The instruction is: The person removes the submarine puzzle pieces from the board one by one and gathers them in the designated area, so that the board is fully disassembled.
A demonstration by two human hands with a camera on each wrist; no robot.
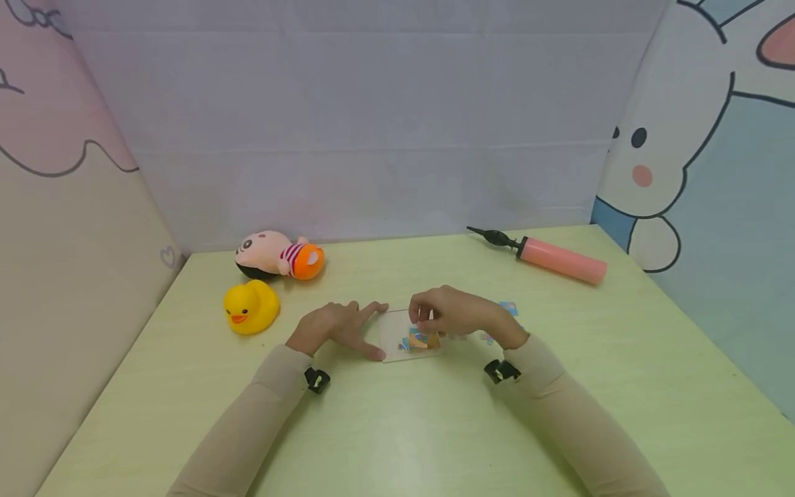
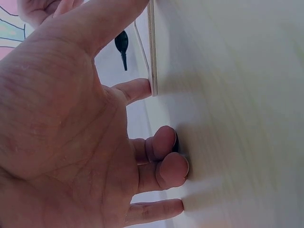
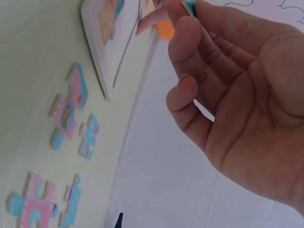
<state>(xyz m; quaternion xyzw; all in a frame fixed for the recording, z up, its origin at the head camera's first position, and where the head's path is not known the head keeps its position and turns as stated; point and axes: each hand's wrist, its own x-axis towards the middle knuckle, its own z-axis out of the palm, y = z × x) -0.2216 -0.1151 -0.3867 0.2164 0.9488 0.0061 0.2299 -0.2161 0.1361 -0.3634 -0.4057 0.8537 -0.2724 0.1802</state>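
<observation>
A white puzzle tray [image 1: 393,331] with a few coloured pieces fitted in it lies flat on the green table. My left hand [image 1: 366,331] rests on the table beside the tray, fingers spread; in the left wrist view a fingertip [image 2: 142,88] touches the corner of the tray [image 2: 152,52]. Over the tray's right side, my right hand [image 1: 422,317] pinches a small puzzle piece [image 3: 189,5] with a teal edge between thumb and fingertips. Several loose pink-and-blue pieces [image 3: 66,111] lie on the table to the right of the tray [image 3: 95,52].
A yellow rubber duck [image 1: 250,307] and a lying plush toy [image 1: 279,255] sit at the back left. A pink hand pump [image 1: 553,259] lies at the back right. Padded cartoon-print walls close in the table on three sides.
</observation>
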